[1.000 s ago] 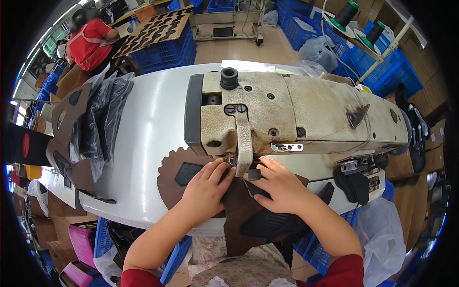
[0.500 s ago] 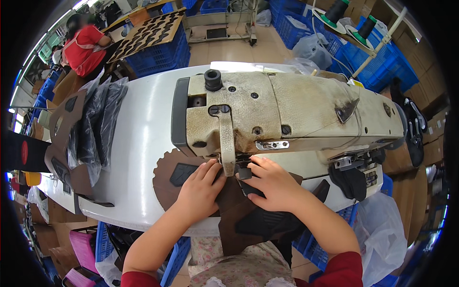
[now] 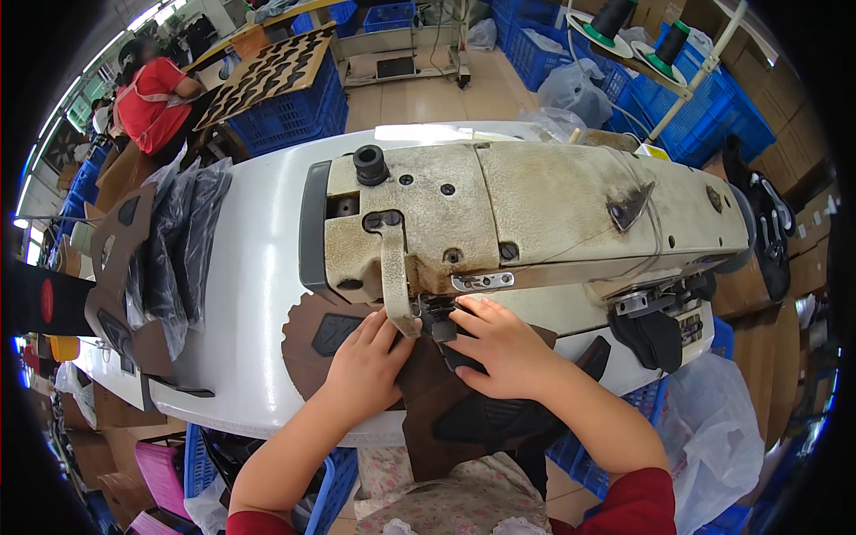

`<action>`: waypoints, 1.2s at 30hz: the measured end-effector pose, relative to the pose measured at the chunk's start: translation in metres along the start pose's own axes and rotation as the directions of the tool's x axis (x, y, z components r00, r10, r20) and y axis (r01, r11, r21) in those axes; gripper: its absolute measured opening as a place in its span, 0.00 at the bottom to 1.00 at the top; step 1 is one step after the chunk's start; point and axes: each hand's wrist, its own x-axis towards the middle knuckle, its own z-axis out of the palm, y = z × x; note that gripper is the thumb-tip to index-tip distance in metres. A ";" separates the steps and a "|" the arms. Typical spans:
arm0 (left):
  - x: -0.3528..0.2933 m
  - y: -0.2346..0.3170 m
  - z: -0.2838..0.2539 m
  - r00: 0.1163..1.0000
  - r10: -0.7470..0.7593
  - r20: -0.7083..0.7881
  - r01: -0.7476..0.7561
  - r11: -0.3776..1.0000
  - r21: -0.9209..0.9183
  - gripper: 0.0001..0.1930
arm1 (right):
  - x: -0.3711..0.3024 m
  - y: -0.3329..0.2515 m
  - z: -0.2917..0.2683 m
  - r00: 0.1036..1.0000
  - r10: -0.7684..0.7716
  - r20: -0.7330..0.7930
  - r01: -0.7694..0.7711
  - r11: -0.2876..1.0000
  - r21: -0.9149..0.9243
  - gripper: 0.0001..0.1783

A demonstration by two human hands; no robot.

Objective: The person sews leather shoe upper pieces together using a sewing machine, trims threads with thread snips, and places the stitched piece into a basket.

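Under the head of a beige sewing machine [image 3: 562, 201] lies a brown sheet piece [image 3: 303, 343] with black patches and a scalloped left edge. Its near part, with a larger black patch [image 3: 486, 417], hangs over the table's front edge. My left hand [image 3: 364, 367] rests on the piece left of the presser area, fingers stretched out. On the other side, my right hand [image 3: 504, 349] lies with fingers and thumb apart beside the needle area, over a black part. The curved lever [image 3: 398, 285] and dark machine parts hide the needle and some fingertips.
Brown cut pieces [image 3: 120, 267] and plastic-wrapped dark pieces [image 3: 183, 250] sit at the table's left. Thread cones [image 3: 611, 22] stand at back right. Blue crates [image 3: 290, 111] and a clear plastic bag [image 3: 709, 428] surround the table. A person in red [image 3: 152, 107] sits far left.
The machine head appears farther left in the view, and the surroundings have shifted slightly. Both hands remain on the brown piece, with the left a little farther left.
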 end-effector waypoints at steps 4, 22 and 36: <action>0.001 0.000 -0.002 1.000 0.001 -0.029 -0.002 1.000 -0.008 0.36 | 0.000 0.000 0.001 1.000 -0.001 -0.015 0.001 1.000 0.004 0.28; -0.004 0.004 0.002 0.999 -0.005 -0.045 0.005 1.000 0.016 0.29 | 0.003 -0.006 -0.001 1.000 0.013 0.002 -0.013 0.998 -0.059 0.27; -0.007 0.010 -0.001 0.997 -0.073 -0.024 0.071 0.995 -0.075 0.26 | 0.000 -0.009 0.003 0.999 0.028 -0.037 -0.028 0.999 -0.023 0.26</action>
